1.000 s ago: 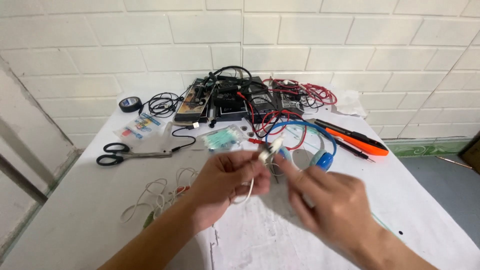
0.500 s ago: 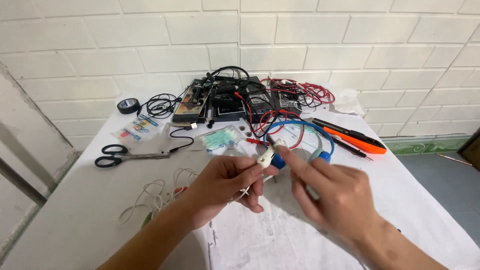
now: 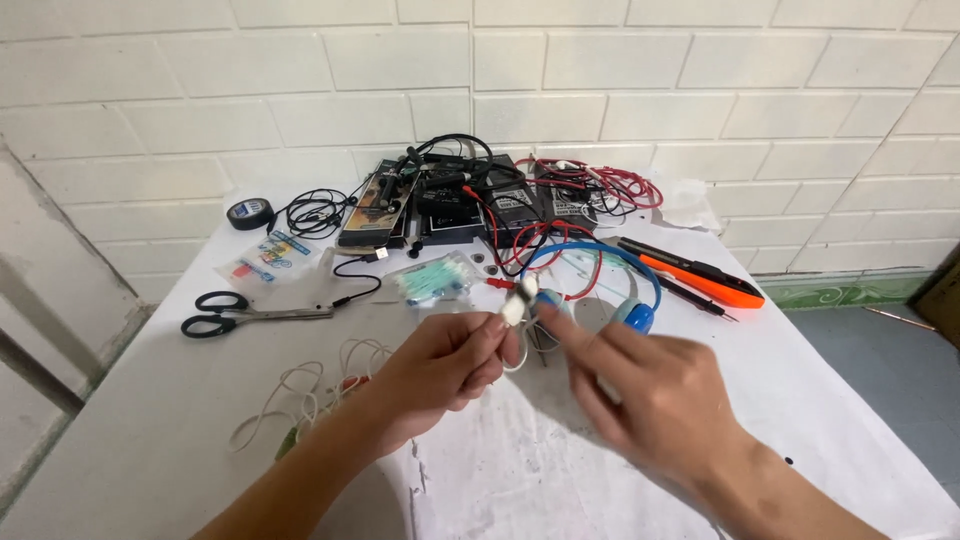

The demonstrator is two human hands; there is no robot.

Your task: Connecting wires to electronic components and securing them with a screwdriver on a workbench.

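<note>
My left hand [image 3: 440,365] pinches a small white plug [image 3: 516,306] at the end of a thin white cable, holding it up over the white table [image 3: 150,440]. My right hand [image 3: 650,395] is close beside it on the right, blurred, with its fingertips at the plug and cable. Just behind the hands lies a blue headband headphone [image 3: 635,300]. Whether my right hand grips the cable firmly is unclear through the blur.
Black-handled scissors [image 3: 240,317] lie at the left. A coil of white cable [image 3: 310,395] rests under my left forearm. Behind are black boxes and tangled black and red wires [image 3: 480,200], an orange tool [image 3: 700,280], a tape roll [image 3: 248,212], small plastic packets [image 3: 432,280].
Both hands stayed together over the table's middle; the plug has been turned and lifted slightly, and my right hand's fingers shifted closer to it.
</note>
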